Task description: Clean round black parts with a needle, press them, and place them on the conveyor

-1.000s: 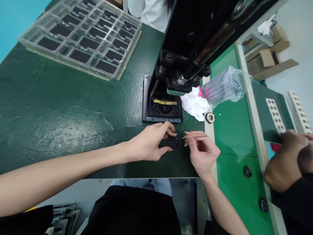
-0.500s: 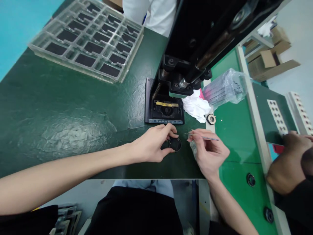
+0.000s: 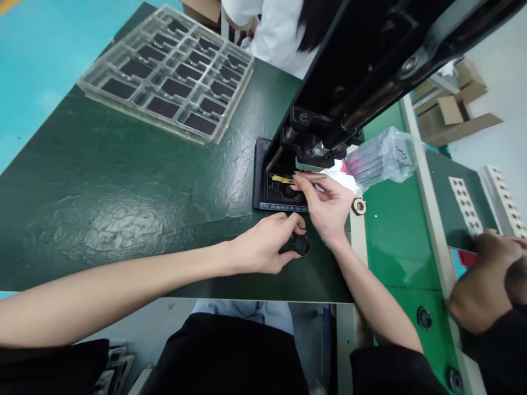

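Note:
My left hand (image 3: pixel 274 244) is closed on a round black part (image 3: pixel 301 245) near the table's front edge, thumb and fingers on its left side. My right hand (image 3: pixel 329 206) is over the base of the press (image 3: pixel 259 175). It pinches a thin metal stick-like tool (image 3: pixel 318 178), whose exact kind I cannot make out. The fingertips are at the right end of a yellow strip (image 3: pixel 280 179) lying across the black fixture. Part of the fixture's round recess (image 3: pixel 288 190) shows under those fingers.
A clear tray (image 3: pixel 181 123) with dark rectangular pads lies at the back left. The press column (image 3: pixel 349 71) rises above my right hand. A plastic bag of thin pieces (image 3: pixel 381 159) and a ring-shaped part (image 3: pixel 359 206) are to the right. A co-worker's hands (image 3: pixel 498 252) are at far right.
My right hand has moved up and left with the tool, from beside the black part to the yellow strip on the press. My left hand keeps its hold; the view has shifted slightly.

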`<state>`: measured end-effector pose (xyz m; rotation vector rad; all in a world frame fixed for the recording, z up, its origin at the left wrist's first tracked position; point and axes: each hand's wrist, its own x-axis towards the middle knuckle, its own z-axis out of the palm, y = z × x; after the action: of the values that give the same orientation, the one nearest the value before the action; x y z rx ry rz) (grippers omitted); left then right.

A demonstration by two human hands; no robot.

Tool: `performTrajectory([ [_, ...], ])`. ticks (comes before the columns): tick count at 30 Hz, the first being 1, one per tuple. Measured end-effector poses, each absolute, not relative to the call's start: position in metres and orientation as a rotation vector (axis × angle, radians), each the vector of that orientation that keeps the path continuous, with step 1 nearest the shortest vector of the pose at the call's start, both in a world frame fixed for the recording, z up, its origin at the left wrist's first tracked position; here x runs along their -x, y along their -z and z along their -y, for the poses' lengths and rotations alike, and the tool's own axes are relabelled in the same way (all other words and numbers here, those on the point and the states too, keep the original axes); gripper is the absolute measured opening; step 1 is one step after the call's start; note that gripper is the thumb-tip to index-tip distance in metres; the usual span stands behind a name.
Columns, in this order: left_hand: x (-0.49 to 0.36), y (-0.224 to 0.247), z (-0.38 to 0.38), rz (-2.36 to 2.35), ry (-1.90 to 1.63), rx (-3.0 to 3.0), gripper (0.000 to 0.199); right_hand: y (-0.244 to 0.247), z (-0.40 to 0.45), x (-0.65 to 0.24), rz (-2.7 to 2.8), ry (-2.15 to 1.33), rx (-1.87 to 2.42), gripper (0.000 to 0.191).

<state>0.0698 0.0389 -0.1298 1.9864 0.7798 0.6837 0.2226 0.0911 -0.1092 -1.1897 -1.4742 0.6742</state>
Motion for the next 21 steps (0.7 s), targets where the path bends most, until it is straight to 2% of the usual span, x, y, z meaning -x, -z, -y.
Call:
performTrajectory([
  [9,-0.070,0.128,-0.040,-0.778,-0.652,-2.000,0.042,0.119,-0.092,-0.222,1.470,-0.617,1.198,0.016],
  [14,-0.069,0.128,-0.040,-0.771,-0.656,-1.998,0.045,0.107,-0.088,-0.222,1.439,-0.560,1.183,0.016],
  [17,-0.069,0.128,-0.040,-0.761,-0.678,-1.981,0.046,0.091,-0.072,-0.232,1.436,-0.438,1.221,0.019],
  [21,-0.070,0.131,-0.040,-0.761,-0.701,-1.936,0.050,0.088,-0.033,-0.255,1.563,-0.541,1.353,0.017],
])
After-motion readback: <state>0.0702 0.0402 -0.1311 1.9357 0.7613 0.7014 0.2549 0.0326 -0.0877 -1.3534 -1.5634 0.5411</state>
